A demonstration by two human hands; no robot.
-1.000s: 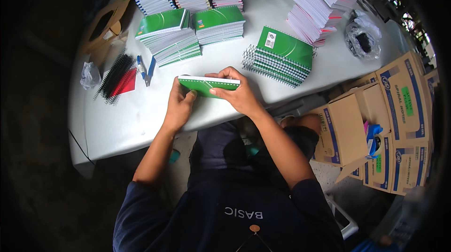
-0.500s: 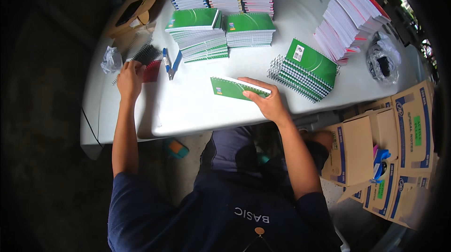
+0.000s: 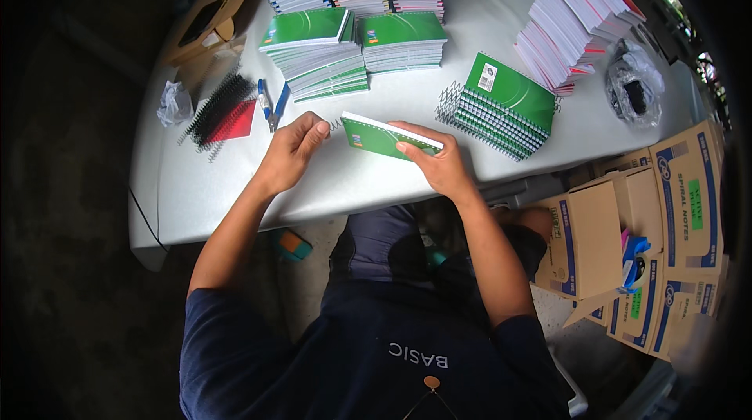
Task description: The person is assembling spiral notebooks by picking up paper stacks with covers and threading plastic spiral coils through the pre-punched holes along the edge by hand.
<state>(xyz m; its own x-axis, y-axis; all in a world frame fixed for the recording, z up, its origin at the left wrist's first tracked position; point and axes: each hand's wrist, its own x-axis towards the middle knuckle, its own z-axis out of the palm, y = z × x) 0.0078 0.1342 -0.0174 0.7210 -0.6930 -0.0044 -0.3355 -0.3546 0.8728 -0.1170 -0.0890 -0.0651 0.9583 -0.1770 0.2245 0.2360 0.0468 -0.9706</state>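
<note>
Over the table (image 3: 211, 197), the right hand (image 3: 444, 168) is clamping a notebook (image 3: 374, 141), seemingly baring punch-holes (image 3: 371, 128); the left hand (image 3: 291, 155) is pinching a binding coil (image 3: 334, 124).

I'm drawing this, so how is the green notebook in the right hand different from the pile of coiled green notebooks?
The held notebook shows bare holes along its edge; the coiled pile has coils sticking out. The held notebook is tilted in the right hand; the coiled pile lies on the table. The held notebook's cover shows small coloured marks; the coiled pile's top cover has a white label. Both have green covers.
</note>
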